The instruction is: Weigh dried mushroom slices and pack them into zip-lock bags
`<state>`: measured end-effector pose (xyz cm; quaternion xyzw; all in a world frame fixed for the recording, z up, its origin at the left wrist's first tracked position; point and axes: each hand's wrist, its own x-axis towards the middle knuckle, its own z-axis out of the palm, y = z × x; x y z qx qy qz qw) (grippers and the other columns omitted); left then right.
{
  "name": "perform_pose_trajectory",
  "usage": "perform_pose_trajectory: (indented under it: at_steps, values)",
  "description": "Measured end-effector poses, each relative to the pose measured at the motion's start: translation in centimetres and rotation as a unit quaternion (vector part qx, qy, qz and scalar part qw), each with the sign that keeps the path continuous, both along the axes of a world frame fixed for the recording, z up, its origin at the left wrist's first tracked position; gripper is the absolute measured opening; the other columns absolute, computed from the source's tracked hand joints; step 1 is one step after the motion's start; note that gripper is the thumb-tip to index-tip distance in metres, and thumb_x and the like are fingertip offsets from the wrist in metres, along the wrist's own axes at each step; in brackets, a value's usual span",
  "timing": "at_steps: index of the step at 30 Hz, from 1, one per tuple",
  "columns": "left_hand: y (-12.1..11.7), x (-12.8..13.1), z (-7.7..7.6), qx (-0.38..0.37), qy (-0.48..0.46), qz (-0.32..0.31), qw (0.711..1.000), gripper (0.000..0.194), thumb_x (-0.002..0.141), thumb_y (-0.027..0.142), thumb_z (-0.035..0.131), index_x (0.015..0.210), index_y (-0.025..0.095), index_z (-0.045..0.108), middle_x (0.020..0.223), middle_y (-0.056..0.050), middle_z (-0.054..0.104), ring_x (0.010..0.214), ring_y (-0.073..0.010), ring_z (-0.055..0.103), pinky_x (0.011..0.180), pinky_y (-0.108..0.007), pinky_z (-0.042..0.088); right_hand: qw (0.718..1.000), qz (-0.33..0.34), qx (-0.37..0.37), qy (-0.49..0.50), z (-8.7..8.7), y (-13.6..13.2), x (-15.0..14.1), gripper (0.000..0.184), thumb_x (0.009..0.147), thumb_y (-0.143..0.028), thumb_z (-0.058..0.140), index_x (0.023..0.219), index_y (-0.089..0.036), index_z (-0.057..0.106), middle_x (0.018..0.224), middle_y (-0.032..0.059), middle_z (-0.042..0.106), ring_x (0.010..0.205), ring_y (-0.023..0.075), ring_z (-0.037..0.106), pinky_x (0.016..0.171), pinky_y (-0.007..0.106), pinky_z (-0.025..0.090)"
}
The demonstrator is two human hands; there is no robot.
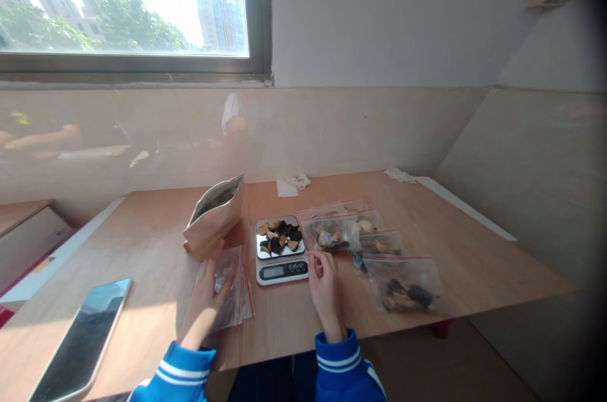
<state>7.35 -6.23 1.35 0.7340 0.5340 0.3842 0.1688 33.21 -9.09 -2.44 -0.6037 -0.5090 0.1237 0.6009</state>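
Observation:
A white digital kitchen scale [283, 272] lies on the table, dark brown and tan dried pieces [279, 237] spread over its weighing plate. My right hand [324, 282] is at the scale's right edge, fingers loosely curled and tips by the display panel; nothing shows in them. Left of the scale, my left hand [208, 288] rests over a stack of clear zip bags [234, 301] with red seals, its fingers apart. Just beyond those fingertips stands a brown paper pouch [215, 222], its top gaping; I cannot tell if they touch it.
Several filled zip bags [408, 291] of similar dried pieces lie right of the scale, partly overlapping. A smartphone [85, 339] lies at the left front. Crumpled tissue [298, 182] and a white card [286, 189] are near the back wall; another tissue [399, 176] lies farther right.

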Motion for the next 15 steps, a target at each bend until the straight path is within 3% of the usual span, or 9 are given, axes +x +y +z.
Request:
perform_pose_trajectory:
  at_steps: [6, 9, 13, 15]
  values:
    - [1.4, -0.3, 2.2, 0.031, -0.054, 0.066, 0.996, 0.063, 0.087, 0.036, 0.046, 0.144, 0.028, 0.022, 0.153, -0.016, 0.029, 0.138, -0.0316, 0.034, 0.11, -0.051, 0.034, 1.0, -0.001, 0.001, 0.008, -0.1, -0.1, 0.0, 0.025, 0.095, -0.033, 0.042, 0.095, -0.019, 0.063, 0.094, 0.0083, 0.06, 0.09, 0.0219, 0.057, 0.081, 0.037, 0.045]
    - [1.4, -0.9, 2.3, 0.039, -0.031, 0.1, 0.994, 0.064, 0.086, 0.04, 0.045, 0.145, 0.028, 0.022, 0.154, -0.014, 0.028, 0.139, -0.0325, 0.031, 0.112, -0.053, 0.032, 1.0, -0.001, -0.004, 0.015, -0.1, -0.1, 0.0, 0.024, 0.095, -0.033, 0.042, 0.095, -0.019, 0.063, 0.095, 0.0084, 0.06, 0.091, 0.0221, 0.056, 0.081, 0.037, 0.045]
    - [0.6, -1.5, 0.8, -0.011, 0.046, -0.002, 0.999, 0.048, 0.084, 0.044, 0.045, 0.13, 0.03, 0.047, 0.14, -0.012, 0.049, 0.134, -0.0305, 0.042, 0.112, -0.05, 0.035, 1.0, 0.006, -0.006, 0.011, -0.1, -0.1, 0.0, 0.025, 0.095, -0.034, 0.042, 0.095, -0.02, 0.063, 0.094, 0.0082, 0.06, 0.09, 0.0218, 0.056, 0.081, 0.037, 0.045]
    - [0.1, -1.6, -0.3, -0.062, 0.076, -0.045, 0.994, 0.047, 0.081, 0.047, 0.05, 0.126, 0.031, 0.053, 0.138, -0.011, 0.053, 0.132, -0.0308, 0.044, 0.112, -0.049, 0.036, 1.0, 0.009, -0.004, 0.01, -0.1, -0.1, 0.0, 0.025, 0.095, -0.035, 0.042, 0.095, -0.02, 0.063, 0.094, 0.008, 0.061, 0.09, 0.0216, 0.057, 0.081, 0.037, 0.045]
